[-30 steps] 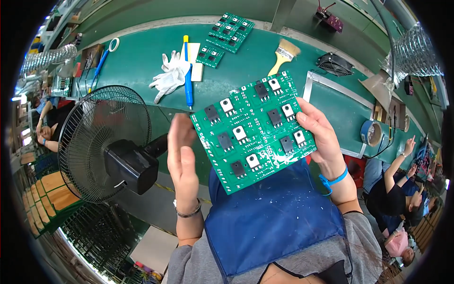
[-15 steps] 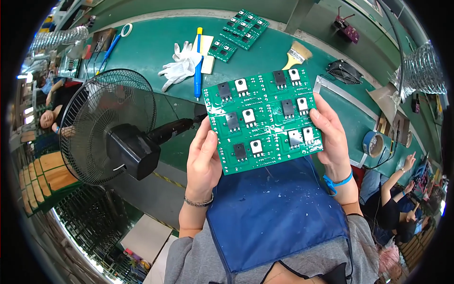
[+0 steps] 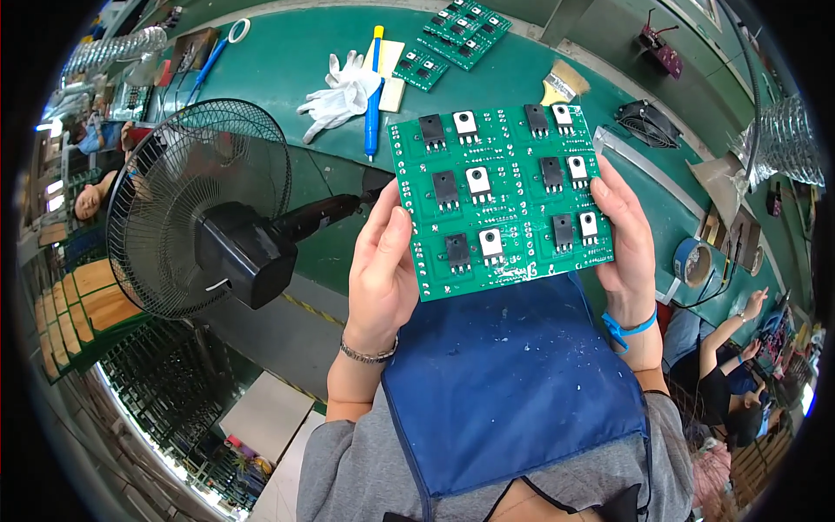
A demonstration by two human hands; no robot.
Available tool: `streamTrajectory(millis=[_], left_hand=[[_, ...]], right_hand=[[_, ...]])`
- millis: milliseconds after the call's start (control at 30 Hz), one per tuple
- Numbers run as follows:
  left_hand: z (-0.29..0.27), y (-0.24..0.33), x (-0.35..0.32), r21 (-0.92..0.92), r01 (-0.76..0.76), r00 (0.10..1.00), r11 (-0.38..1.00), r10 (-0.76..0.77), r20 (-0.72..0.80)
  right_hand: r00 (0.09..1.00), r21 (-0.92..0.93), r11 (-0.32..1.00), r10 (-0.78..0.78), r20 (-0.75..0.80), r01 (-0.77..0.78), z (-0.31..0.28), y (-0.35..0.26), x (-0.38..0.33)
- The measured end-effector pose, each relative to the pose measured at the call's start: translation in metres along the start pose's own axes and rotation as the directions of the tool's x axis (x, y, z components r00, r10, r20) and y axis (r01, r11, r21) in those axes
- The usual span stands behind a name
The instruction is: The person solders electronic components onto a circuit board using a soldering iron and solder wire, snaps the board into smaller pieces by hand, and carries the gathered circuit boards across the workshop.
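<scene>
Between my two hands I hold up a green circuit board (image 3: 513,204) with rows of black and white-metal transistors facing me. My left hand (image 3: 383,270) grips its left edge, thumb on the front face. On the opposite edge, my right hand (image 3: 624,230) is closed the same way, its thumb over the front. The fingers behind the board are hidden. The board is tilted slightly, its right side a little higher. Beyond it on the green bench (image 3: 287,70) lie a white glove (image 3: 339,97), a blue pen-like tool with a yellow end (image 3: 372,113) and a brush (image 3: 564,83).
Several more boards (image 3: 465,35) are stacked at the back. A black fan (image 3: 243,248) stands close on my left. To the right are a small cooling fan (image 3: 648,123), a tape roll (image 3: 692,261) and a flexible duct (image 3: 787,130). Other people sit at both sides.
The board and both hands have shifted slightly right and up in the picture, and the board's tilt has changed so its glare has faded. Both hands keep their hold.
</scene>
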State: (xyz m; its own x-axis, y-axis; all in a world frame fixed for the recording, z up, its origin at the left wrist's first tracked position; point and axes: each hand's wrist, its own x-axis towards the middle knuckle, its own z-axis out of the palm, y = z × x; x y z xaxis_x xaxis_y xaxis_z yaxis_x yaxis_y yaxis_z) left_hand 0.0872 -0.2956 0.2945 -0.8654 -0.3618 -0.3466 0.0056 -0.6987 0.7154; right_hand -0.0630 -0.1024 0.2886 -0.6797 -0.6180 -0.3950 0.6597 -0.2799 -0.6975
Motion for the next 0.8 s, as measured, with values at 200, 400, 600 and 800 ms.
streamTrajectory(millis=[200, 400, 600, 800], left_hand=[[0.001, 0.0, 0.002, -0.002, -0.01, 1.0, 1.0, 0.01, 0.025], [-0.001, -0.002, 0.005, -0.041, -0.019, 0.999, 0.999, 0.021, 0.038], [-0.001, -0.002, 0.009, -0.073, 0.014, 1.0, 0.997, -0.012, 0.028], [-0.006, -0.004, 0.01, -0.107, 0.036, 0.999, 0.994, -0.032, 0.036]], right_hand=[[1.0, 0.0, 1.0, -0.01, -0.017, 0.01, 0.001, 0.001, 0.0], [0.999, 0.028, 0.999, 0.017, -0.045, -0.016, 0.002, 0.003, 0.001], [0.999, 0.036, 0.999, 0.031, -0.04, -0.03, 0.003, 0.003, 0.001], [0.997, 0.024, 0.999, 0.027, -0.076, -0.025, 0.002, 0.005, 0.001]])
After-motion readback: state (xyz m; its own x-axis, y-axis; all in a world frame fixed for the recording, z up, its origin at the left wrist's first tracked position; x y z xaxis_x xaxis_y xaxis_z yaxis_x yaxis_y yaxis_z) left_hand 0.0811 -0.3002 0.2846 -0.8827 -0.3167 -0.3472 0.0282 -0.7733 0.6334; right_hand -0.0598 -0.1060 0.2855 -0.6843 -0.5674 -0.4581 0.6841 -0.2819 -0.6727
